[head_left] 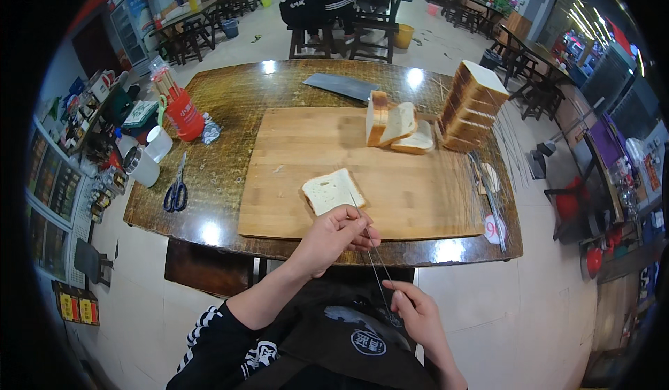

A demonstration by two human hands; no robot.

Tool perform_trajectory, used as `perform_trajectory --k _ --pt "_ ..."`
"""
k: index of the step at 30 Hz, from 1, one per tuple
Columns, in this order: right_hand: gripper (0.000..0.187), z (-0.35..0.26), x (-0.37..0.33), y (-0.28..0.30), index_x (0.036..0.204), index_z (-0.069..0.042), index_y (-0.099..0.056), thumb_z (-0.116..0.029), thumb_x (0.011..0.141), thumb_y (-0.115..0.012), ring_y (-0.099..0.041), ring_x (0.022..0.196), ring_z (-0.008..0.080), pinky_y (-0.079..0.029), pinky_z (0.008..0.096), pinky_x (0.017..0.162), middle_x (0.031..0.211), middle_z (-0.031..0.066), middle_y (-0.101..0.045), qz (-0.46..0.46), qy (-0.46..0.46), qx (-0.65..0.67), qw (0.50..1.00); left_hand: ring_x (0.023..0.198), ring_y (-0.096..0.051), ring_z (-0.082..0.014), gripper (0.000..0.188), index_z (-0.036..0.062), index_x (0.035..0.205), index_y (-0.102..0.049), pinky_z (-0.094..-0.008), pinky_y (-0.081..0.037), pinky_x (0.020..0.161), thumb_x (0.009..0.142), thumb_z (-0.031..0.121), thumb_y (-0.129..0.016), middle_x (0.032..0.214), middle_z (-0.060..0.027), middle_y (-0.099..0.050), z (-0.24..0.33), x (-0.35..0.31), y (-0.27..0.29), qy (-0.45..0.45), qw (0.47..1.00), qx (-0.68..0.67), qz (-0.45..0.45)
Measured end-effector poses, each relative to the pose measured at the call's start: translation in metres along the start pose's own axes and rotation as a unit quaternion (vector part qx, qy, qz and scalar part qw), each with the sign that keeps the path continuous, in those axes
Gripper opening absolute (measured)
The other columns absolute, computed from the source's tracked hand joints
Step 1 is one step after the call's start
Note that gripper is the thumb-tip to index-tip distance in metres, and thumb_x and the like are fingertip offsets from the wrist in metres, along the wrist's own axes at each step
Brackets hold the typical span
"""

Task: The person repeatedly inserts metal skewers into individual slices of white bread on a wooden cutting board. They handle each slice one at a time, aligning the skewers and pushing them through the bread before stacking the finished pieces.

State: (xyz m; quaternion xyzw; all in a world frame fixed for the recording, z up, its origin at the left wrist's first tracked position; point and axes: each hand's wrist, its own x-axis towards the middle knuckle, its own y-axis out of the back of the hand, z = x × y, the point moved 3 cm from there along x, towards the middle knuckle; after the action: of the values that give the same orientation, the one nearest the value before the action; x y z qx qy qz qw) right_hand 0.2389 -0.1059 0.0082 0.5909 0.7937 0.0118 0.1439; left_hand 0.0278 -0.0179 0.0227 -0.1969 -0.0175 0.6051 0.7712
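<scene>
My left hand (338,233) is over the near edge of the cutting board, its thumb and fingers pinched round a thin dark wire (377,273). The wire's upper end reaches over a slice of white bread (333,189) lying flat on the board. Lower down, in front of my apron, my right hand (417,312) has thumb and forefinger closed at the lower part of the wire. There seem to be two thin strands between the hands, and I cannot tell whether they are one bent piece. The slice has a small hole near its middle.
The wooden cutting board (293,139) carries several cut bread slices (401,124) and a tall loaf stack (474,104) at the right. Beyond lies a cleaver (339,85). Scissors (177,189), a red skewer holder (185,115) and white cups (142,165) stand left. Loose wires (512,153) stick out right.
</scene>
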Motion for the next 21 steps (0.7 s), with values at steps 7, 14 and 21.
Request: perform_trajectory --k 7,14,21 --pt "0.021 0.002 0.025 -0.011 0.115 0.001 -0.065 -0.009 0.101 -0.054 -0.049 0.067 0.0050 -0.041 0.0206 0.061 0.074 -0.0018 -0.055 0.023 -0.006 0.129 0.991 0.096 -0.069 -0.0201 0.013 0.0001 0.110 -0.053 -0.0331 -0.057 0.085 0.099 0.005 -0.056 0.104 -0.0171 -0.070 -0.013 -0.002 -0.020 -0.016 0.998 -0.024 -0.060" --pt "0.019 0.006 0.027 -0.011 0.113 0.001 -0.067 -0.008 0.099 -0.057 -0.048 0.066 0.0048 -0.040 0.0202 0.059 0.077 -0.0023 -0.057 0.024 -0.008 0.173 0.985 0.097 -0.069 -0.0194 0.016 -0.0013 0.113 -0.056 -0.0319 -0.057 0.087 0.098 0.003 -0.057 0.105 -0.0163 -0.070 -0.018 -0.002 -0.024 0.021 0.995 -0.034 -0.094" --pt "0.018 0.013 0.031 -0.011 0.112 0.001 -0.067 -0.007 0.099 -0.058 -0.047 0.065 0.0047 -0.040 0.0202 0.058 0.077 -0.0027 -0.058 0.046 -0.001 0.155 0.987 0.095 -0.069 -0.0175 0.011 -0.0024 0.107 -0.058 -0.0301 -0.056 0.086 0.097 0.003 -0.058 0.102 -0.0149 -0.071 -0.026 -0.004 -0.029 -0.028 0.997 -0.016 -0.072"
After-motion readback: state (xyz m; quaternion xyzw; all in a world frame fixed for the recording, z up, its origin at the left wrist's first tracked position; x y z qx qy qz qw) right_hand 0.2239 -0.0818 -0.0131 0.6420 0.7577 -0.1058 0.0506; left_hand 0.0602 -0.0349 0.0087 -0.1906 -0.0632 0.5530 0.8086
